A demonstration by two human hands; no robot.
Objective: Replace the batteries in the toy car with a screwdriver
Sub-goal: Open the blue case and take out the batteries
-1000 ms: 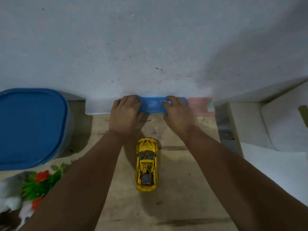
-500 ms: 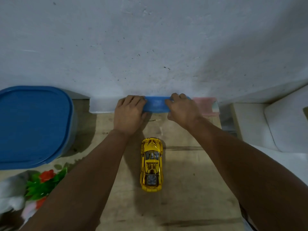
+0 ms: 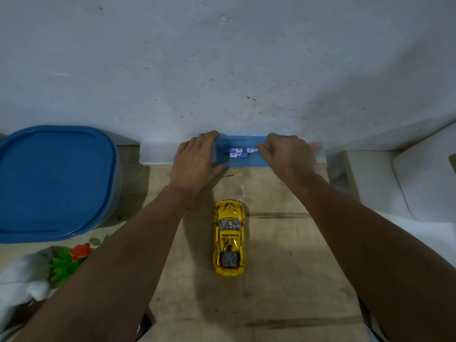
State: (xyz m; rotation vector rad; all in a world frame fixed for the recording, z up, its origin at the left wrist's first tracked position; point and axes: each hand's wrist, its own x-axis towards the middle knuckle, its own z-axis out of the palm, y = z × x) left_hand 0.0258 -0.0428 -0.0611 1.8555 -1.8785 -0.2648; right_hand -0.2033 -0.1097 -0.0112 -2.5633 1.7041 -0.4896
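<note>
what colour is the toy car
The toy car is shiny metallic gold-yellow, shown best in the head view.

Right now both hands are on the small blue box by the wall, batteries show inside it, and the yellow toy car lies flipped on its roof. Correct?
Not quite. The head view shows the yellow toy car upright on its wheels, roof and windows facing up. The rest holds: left hand and right hand on the small blue box, batteries inside.

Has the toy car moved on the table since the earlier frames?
No. The car sits in the same spot beside the dark streak on the table; only the camera shifted.
</note>
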